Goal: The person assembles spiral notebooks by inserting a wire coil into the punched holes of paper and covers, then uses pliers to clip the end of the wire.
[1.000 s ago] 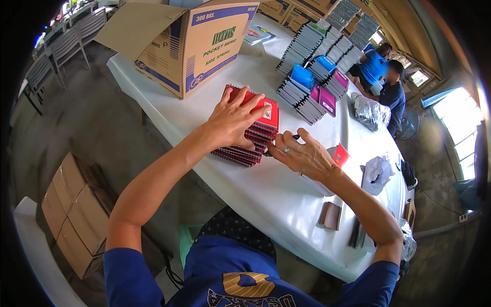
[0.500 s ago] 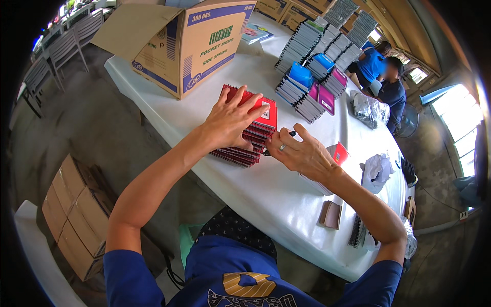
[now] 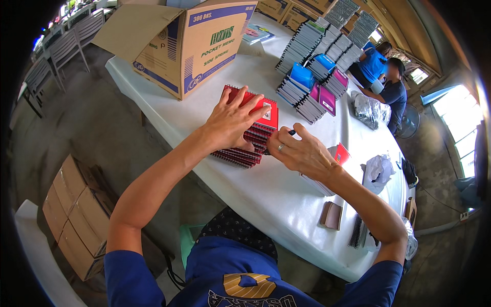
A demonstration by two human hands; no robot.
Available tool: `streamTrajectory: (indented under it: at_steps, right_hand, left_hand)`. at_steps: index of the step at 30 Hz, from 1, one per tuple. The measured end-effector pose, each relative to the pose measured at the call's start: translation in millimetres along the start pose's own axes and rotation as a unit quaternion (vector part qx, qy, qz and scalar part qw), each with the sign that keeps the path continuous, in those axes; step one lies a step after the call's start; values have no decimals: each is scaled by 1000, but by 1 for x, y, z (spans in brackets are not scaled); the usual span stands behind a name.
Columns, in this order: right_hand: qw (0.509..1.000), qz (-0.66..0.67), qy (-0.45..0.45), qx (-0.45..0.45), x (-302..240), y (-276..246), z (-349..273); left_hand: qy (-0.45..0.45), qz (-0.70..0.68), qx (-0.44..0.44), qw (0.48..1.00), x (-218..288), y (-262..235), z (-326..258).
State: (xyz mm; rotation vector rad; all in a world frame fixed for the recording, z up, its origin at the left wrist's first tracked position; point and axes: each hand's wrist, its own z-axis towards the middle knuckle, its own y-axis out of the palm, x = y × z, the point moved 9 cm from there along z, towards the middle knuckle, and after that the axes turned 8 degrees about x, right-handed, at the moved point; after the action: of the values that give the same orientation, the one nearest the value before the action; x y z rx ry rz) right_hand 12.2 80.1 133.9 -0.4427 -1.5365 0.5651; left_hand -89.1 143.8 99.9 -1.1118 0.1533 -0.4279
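Red spiral-bound pocket notebooks, stacked in a slanting pile [image 3: 250,134] near the front edge of a long white-covered worktop [image 3: 266,189]. Pressed flat from above by the left hand [image 3: 232,120], fingers spread wide across the top cover, grip open and clamped on nothing. Touched at the pile's right end by the right hand [image 3: 302,153], ring on one finger, fingers curled together around a thin dark pen [image 3: 290,132] whose tip pokes out toward the top cover. Just right of that hand, one more red notebook [image 3: 341,152] atop a low pile, partly hidden by the wrist. Behind the red pile, a big brown cardboard carton [image 3: 194,46] with blue printing, flap open. Further back, tall stacks of blue, pink and grey-edged notebooks [image 3: 312,87] in rows. Toward the right end, crumpled clear plastic wrapping [image 3: 377,169], a small brown notebook [image 3: 332,215] and a black spiral notebook [image 3: 356,231]. At the far end, two seated people in blue shirts [image 3: 383,77]. On the floor at left, stacked brown cardboard boxes [image 3: 71,215].
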Motion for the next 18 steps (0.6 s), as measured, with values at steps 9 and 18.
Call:
streamTrajectory:
  at_steps: [9, 18]
  right_hand:
    - [987, 29, 5, -160, -7, 6, 22]
    - [990, 84, 62, -97, 8, 0, -3]
  left_hand:
    - [-2, -2, -1, 1000, -1, 0, -1]
    - [-7, 6, -5, 1000, 0, 2, 0]
